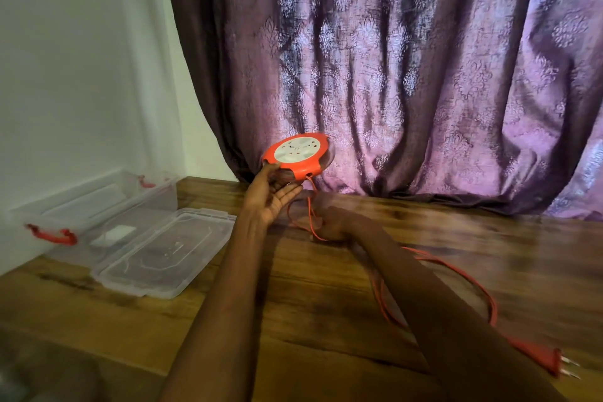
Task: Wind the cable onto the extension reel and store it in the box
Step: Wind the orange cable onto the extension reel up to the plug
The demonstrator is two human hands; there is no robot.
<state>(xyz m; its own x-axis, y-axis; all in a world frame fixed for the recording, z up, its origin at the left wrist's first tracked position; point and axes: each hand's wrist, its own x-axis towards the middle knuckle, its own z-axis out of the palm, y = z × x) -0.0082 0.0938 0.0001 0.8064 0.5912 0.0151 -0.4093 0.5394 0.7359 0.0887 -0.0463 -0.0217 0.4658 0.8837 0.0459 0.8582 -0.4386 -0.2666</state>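
Extension reel (297, 153) raised above the wooden table (326, 303), your left hand (272, 197) cupping its underside with fingers curled, your right hand (332, 225) blurred, pinching the red cable (483, 290), clear box (98, 199) open at left.

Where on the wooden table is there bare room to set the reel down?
Bare wood lies between the clear lid and the left forearm, and far right below the curtain. Crowded: the red cable and plug loop beside the right hand; the open box fills the left corner.
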